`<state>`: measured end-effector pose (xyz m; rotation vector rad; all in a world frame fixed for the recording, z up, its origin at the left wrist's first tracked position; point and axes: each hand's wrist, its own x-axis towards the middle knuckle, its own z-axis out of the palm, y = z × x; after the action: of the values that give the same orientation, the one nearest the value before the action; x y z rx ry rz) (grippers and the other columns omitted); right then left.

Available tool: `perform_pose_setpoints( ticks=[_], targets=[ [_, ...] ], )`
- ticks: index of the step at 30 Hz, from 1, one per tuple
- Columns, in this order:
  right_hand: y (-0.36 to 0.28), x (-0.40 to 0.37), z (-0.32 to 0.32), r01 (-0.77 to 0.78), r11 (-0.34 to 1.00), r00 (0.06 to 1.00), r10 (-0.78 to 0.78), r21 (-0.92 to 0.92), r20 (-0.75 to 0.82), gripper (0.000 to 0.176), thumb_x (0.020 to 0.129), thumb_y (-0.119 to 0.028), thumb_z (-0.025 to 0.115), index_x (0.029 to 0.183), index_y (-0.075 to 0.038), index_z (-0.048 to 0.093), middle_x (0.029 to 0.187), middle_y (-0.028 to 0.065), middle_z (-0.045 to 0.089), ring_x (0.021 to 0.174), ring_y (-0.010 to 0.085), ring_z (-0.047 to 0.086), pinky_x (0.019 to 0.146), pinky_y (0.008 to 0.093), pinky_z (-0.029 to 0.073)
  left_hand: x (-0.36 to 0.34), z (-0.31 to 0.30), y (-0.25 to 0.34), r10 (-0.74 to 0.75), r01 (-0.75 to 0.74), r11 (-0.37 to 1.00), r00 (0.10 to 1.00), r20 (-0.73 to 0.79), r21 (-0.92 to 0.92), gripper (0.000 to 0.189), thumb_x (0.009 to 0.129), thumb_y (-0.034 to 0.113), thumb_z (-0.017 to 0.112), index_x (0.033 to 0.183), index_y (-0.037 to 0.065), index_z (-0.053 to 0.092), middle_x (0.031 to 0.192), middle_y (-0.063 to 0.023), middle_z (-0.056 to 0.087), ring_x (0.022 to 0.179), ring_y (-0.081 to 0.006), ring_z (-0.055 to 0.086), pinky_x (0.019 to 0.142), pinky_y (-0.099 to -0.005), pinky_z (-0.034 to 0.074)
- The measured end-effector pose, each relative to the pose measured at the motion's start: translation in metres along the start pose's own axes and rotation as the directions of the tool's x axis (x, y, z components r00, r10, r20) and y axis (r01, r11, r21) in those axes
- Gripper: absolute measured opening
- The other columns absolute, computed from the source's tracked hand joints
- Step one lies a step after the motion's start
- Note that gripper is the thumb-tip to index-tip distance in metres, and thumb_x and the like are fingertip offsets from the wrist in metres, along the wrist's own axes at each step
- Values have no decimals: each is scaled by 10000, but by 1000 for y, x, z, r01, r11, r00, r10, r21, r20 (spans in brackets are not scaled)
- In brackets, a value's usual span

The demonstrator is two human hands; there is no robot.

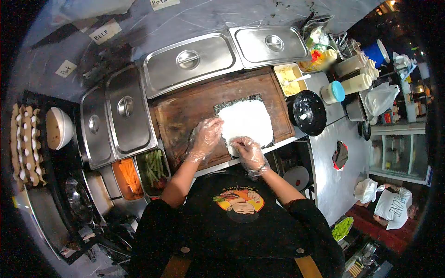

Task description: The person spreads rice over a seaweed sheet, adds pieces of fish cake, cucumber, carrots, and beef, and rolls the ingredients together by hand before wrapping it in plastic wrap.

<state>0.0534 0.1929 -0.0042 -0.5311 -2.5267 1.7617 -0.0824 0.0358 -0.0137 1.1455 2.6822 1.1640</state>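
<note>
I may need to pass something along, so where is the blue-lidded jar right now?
In the head view, the blue-lidded jar is to the right of the cutting board, between the black bowl and the squeeze bottles.

I see white rice [250,120] spread across most of a dark seaweed sheet [254,97], flat on the wooden board [181,116]
</note>
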Motion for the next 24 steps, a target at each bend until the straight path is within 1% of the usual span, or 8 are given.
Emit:
perform_pose_setpoints(
  ticks=[9, 13, 15, 17, 18, 19, 21, 24],
  targets=[
    [2, 21, 17, 335, 909, 934, -355, -247, -40, 159, 832, -106, 687, 990, -82, 687, 950, 104, 686, 846, 301, 663, 754, 383, 539, -21, 8, 2, -235, 201, 927, 970, -71, -317, 286, 905, 116, 572, 1171, 64, 662, 1206, -143, 637, 1159, -320, 575, 1003, -407, 436],
    [-6, 21, 10, 338, 917, 935, -353, -212, -35, 156, 826, -82, 671, 982, -77, 675, 951, 129, 672, 889, 322, 649, 780, 394, 532, -24, 13, 21, -238, 201, 932, 967, -89, -303, 385, 926, 131, 558, 1302, 50, 573, 1329, -168, 560, 1248, -328, 514, 1063, -404, 385],
    [-4, 19, 13, 184, 980, 983, -185, -78, -8, 201, 847, -77, 655, 1048, -67, 650, 998, 149, 651, 865, 289, 655, 774, 381, 531, -25, 12, 33, -254, 238, 933, 967, -25, -271, 462, 960, 192, 512, 1371, -15, 472, 1434, -197, 457, 1325, -331, 437, 1112, -408, 338],
    [37, 23, 23, 437, 894, 898, -439, -95, 1, 238, 894, -88, 586, 1110, 6, 621, 1020, 173, 645, 954, 319, 623, 870, 397, 510, -35, 39, 24, -160, 145, 949, 987, -29, -280, 546, 970, 264, 527, 1404, -48, 417, 1493, -232, 364, 1368, -355, 374, 1150, -387, 277],
    [68, 21, 36, 144, 865, 985, -172, 481, 15, 267, 918, -110, 574, 1146, 28, 604, 1064, 160, 648, 1008, 280, 617, 912, 402, 496, -41, 56, 11, -89, 89, 975, 996, 7, -204, 566, 983, 292, 501, 1430, -36, 385, 1494, -233, 361, 1374, -372, 355, 1155, -400, 266],
    [54, 20, 26, 239, 832, 965, -262, 501, -24, 281, 945, -138, 546, 1180, 8, 592, 1097, 145, 649, 1035, 253, 604, 914, 403, 493, -75, 110, -44, -226, 593, 555, 782, 580, -584, 618, 998, 334, 462, 1464, -42, 310, 1504, -251, 332, 1391, -381, 320, 1169, -420, 234],
    [31, 21, 8, 158, 969, 985, -168, 190, 35, 254, 948, -172, 519, 1136, -32, 615, 1072, 121, 654, 1010, 258, 610, 906, 408, 491, -30, 75, 16, -241, 292, 907, 951, 196, -305, 646, 998, 349, 452, 1478, -43, 269, 1520, -260, 289, 1410, -382, 286, 1176, -422, 218],
    [34, 29, 3, 210, 976, 977, -208, 59, -50, 195, 924, -193, 520, 1028, -45, 593, 938, 176, 613, 868, 334, 601, 765, 429, 475, 3, 72, 37, -333, 342, 935, 938, -93, 99, 715, 1008, 433, 392, 1475, -82, 227, 1547, -258, 234, 1438, -378, 242, 1194, -421, 184]
  ],
)
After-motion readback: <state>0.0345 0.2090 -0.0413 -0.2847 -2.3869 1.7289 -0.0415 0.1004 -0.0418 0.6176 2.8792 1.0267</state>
